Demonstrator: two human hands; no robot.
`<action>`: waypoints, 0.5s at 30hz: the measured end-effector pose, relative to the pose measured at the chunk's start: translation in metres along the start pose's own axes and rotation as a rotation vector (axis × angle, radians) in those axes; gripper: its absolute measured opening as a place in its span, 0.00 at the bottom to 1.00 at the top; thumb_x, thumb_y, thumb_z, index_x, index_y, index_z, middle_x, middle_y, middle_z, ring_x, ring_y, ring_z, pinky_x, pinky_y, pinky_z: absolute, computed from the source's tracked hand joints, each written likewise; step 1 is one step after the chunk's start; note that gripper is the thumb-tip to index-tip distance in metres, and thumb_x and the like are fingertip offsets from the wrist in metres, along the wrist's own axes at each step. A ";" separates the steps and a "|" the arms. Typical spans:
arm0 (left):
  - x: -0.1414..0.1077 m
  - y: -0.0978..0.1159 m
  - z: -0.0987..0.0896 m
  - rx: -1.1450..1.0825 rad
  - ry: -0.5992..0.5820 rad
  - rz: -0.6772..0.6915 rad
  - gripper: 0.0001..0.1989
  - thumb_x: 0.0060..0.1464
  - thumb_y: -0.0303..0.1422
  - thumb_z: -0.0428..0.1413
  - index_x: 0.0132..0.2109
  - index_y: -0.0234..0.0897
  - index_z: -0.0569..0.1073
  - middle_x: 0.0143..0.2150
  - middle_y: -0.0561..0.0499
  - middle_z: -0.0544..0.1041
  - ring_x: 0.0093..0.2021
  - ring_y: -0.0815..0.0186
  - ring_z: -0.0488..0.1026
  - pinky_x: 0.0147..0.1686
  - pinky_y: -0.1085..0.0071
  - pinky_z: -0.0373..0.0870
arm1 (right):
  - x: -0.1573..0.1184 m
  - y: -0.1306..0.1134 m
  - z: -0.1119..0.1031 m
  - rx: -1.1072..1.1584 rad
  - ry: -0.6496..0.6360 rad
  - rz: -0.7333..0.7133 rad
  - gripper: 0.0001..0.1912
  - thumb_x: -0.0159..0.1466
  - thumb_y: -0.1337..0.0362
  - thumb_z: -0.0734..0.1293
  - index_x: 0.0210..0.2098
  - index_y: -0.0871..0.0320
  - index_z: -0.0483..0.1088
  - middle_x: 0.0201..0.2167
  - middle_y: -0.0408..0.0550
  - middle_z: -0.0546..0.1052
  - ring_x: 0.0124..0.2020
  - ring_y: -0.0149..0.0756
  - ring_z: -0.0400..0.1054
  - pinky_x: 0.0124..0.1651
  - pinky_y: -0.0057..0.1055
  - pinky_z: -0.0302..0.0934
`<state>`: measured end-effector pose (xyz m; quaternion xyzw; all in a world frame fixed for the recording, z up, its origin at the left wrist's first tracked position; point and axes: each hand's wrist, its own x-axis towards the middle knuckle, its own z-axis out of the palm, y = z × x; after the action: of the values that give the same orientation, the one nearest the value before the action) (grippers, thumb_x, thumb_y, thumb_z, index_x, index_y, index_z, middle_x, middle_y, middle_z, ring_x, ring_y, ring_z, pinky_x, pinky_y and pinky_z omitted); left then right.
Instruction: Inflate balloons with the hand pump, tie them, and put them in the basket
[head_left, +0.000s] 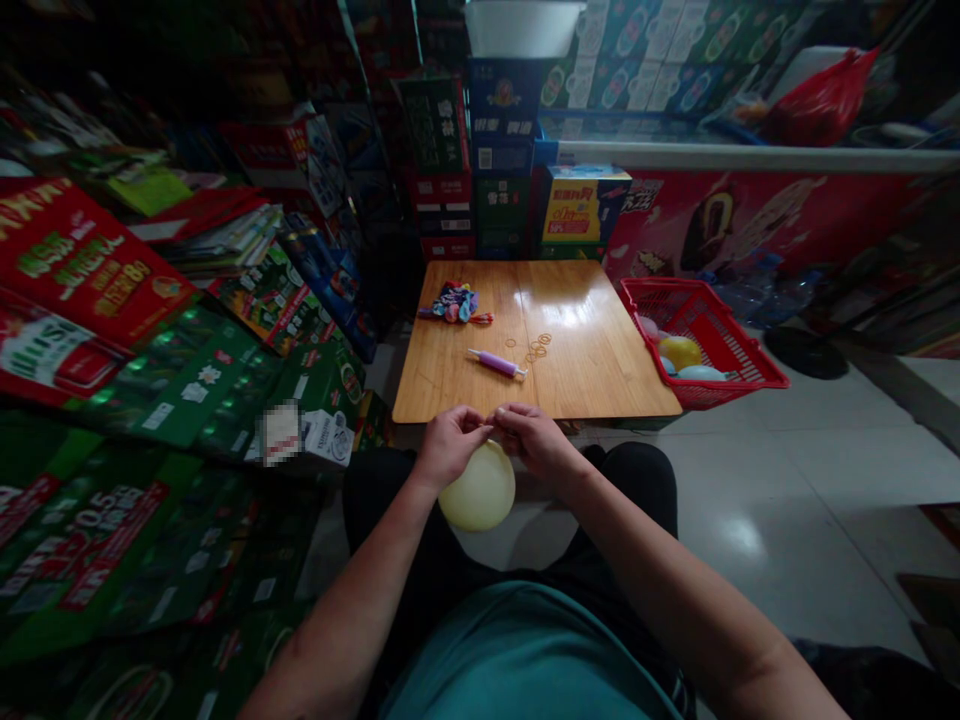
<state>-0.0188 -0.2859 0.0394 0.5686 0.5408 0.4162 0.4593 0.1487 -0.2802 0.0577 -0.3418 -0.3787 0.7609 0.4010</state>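
A pale yellow inflated balloon [478, 488] hangs between my knees, just off the near edge of the wooden table [457, 385]. My left hand [454, 440] pinches at the balloon's neck from the left. From the right, the fingers of my right hand [531, 438] close on the same neck, and the two hands nearly meet. The knot or tip between the fingertips is hidden. On the table lie a purple and white hand pump [496, 364], several tan rubber bands [538, 348] and a bunch of uninflated balloons [454, 302].
At the table's right, a red plastic basket [739, 350] holds several balloons, including a yellow balloon [679, 351]. Stacked green drink cartons [187, 375] crowd the left. Boxes [504, 150] and a freezer [750, 200] stand behind the table.
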 end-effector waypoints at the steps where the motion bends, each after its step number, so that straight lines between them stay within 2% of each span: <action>1: 0.000 0.000 -0.001 -0.032 0.003 -0.006 0.13 0.48 0.40 0.66 0.34 0.36 0.75 0.30 0.50 0.78 0.30 0.65 0.74 0.30 0.72 0.67 | -0.001 0.000 -0.001 0.036 0.006 0.005 0.12 0.58 0.59 0.72 0.26 0.58 0.68 0.17 0.37 0.59 0.18 0.25 0.47 0.22 0.27 0.38; 5: -0.003 0.003 -0.006 -0.137 -0.009 -0.016 0.16 0.44 0.41 0.69 0.31 0.35 0.73 0.27 0.53 0.75 0.27 0.69 0.71 0.28 0.74 0.64 | -0.002 0.000 -0.005 0.197 0.039 0.062 0.14 0.55 0.62 0.70 0.21 0.57 0.60 0.17 0.36 0.56 0.19 0.25 0.43 0.22 0.27 0.37; 8: -0.007 0.005 -0.009 -0.258 -0.062 -0.063 0.16 0.45 0.41 0.69 0.33 0.34 0.74 0.29 0.52 0.76 0.28 0.70 0.71 0.29 0.74 0.65 | -0.001 0.000 -0.008 0.290 0.078 0.125 0.13 0.54 0.62 0.69 0.22 0.56 0.59 0.18 0.37 0.55 0.19 0.25 0.39 0.21 0.27 0.35; 12: -0.008 0.002 -0.014 -0.475 -0.112 -0.213 0.17 0.44 0.41 0.70 0.32 0.34 0.75 0.28 0.52 0.76 0.24 0.71 0.69 0.26 0.74 0.63 | -0.002 0.001 -0.005 0.236 0.100 0.135 0.14 0.53 0.60 0.68 0.21 0.55 0.58 0.18 0.37 0.53 0.19 0.26 0.38 0.21 0.28 0.35; 15: -0.006 -0.002 -0.015 -0.619 -0.168 -0.318 0.17 0.44 0.40 0.70 0.32 0.33 0.75 0.28 0.51 0.76 0.25 0.70 0.70 0.27 0.73 0.65 | -0.007 0.003 -0.001 0.096 0.081 0.076 0.15 0.53 0.60 0.68 0.19 0.55 0.57 0.17 0.36 0.53 0.19 0.26 0.41 0.22 0.28 0.37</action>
<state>-0.0341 -0.2913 0.0414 0.3436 0.4311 0.4355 0.7116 0.1512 -0.2868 0.0567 -0.3666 -0.3119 0.7785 0.4028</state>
